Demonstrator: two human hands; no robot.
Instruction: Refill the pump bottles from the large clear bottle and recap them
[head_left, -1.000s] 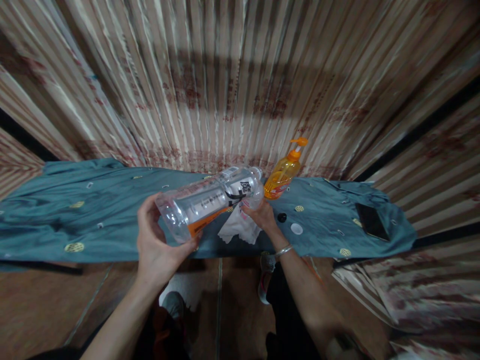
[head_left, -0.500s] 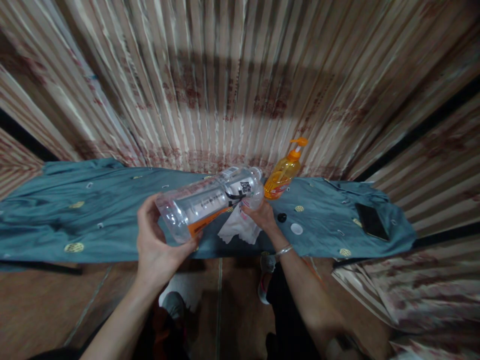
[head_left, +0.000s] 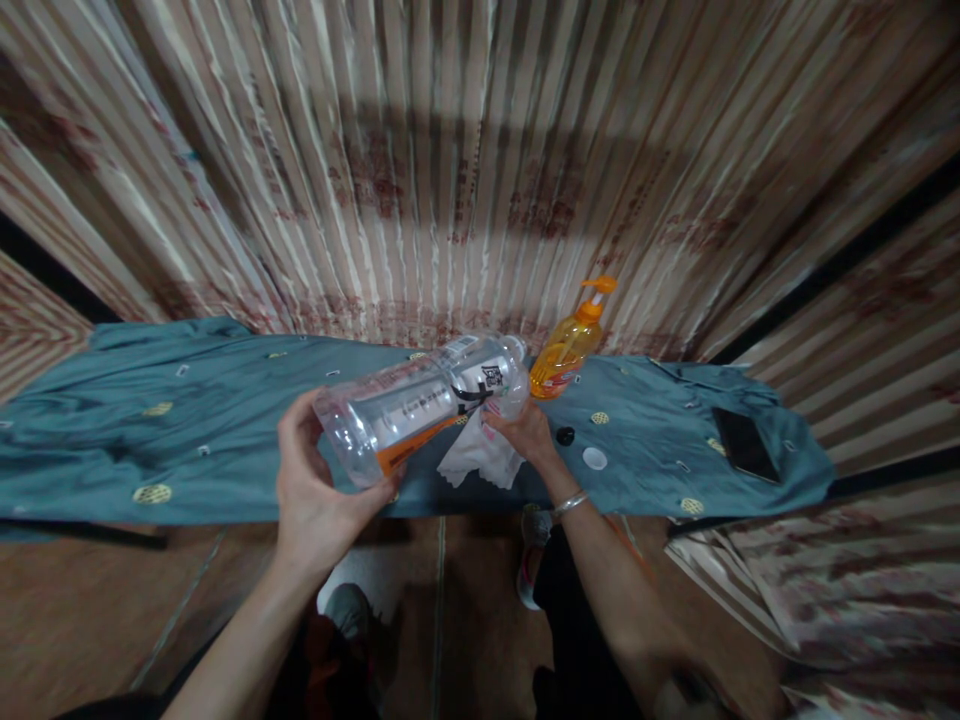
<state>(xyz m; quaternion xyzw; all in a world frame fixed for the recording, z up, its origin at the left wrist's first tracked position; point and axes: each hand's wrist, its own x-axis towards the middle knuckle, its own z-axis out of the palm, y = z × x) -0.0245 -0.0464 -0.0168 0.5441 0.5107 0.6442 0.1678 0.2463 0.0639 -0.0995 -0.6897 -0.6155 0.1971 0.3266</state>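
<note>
My left hand (head_left: 311, 505) is wrapped round the base of a large clear plastic bottle (head_left: 420, 410), thumb below and fingers behind. The bottle lies tilted in the air above the bench, its neck pointing right and a little up; an orange strip and black print show on its label. Behind and under the bottle's shoulder, my right hand (head_left: 531, 432) is closed on a crumpled white tissue (head_left: 480, 455) with faint pink marks. The bottle partly hides those fingers, so I cannot tell how firmly they touch it.
An orange pump bottle (head_left: 566, 350) stands just beyond my right hand. A small black cap (head_left: 565, 436) and a white disc (head_left: 595, 458) lie on the blue cloth-covered bench (head_left: 240, 420). A dark phone (head_left: 744, 444) lies at its right end. Pleated curtains (head_left: 420, 180) hang behind.
Almost nothing differs. The whole scene has shifted very slightly to the right, and both hands keep their hold.
</note>
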